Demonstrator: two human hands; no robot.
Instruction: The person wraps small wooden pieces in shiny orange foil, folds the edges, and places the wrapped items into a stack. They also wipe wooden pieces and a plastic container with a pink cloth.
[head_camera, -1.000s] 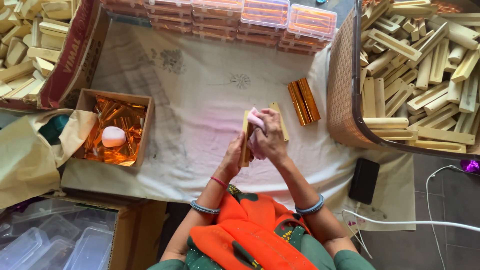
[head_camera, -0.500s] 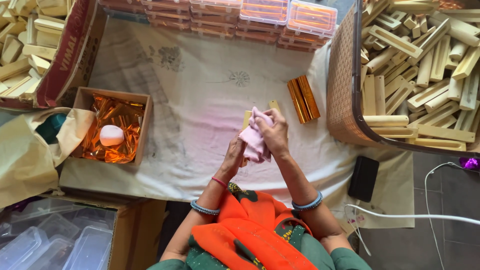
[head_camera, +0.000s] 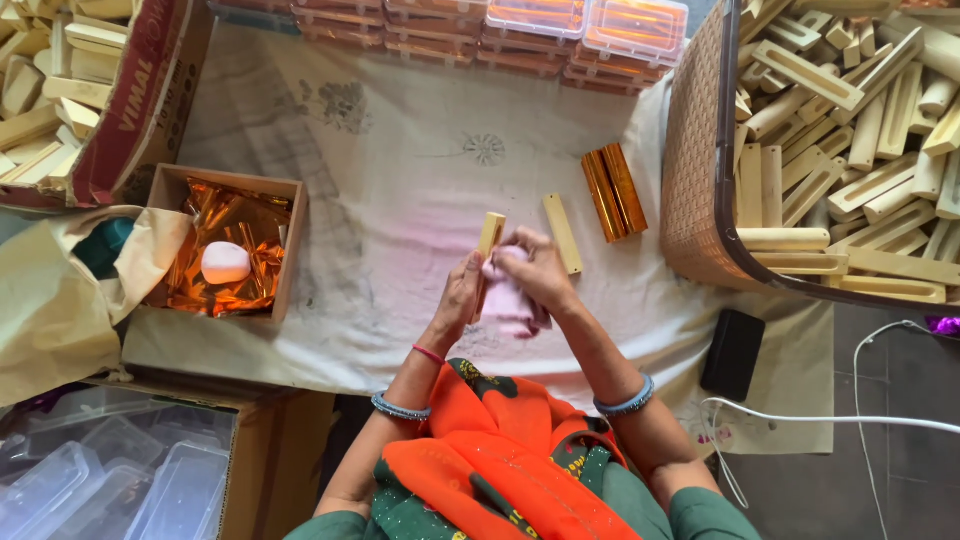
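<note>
White printed cloth (head_camera: 400, 200) spread over the work surface; woven basket (head_camera: 700, 150) of pale wooden bars at right, small box of orange foil (head_camera: 235, 245) at left. Over the cloth's centre, left hand (head_camera: 460, 300) clasps a pale wooden bar (head_camera: 489, 240), long axis running up and away from the body. Right hand (head_camera: 535, 275) is clenched on a pink cloth (head_camera: 510, 305) touching the bar's right side; a second bar (head_camera: 562, 233) lies just beyond.

Pale yellow wooden block (head_camera: 489, 240), pink cloth (head_camera: 510, 300), gold foil-wrapped bars (head_camera: 614, 192), white floral-printed sheet (head_camera: 400, 200), orange foil (head_camera: 225, 240)
</note>
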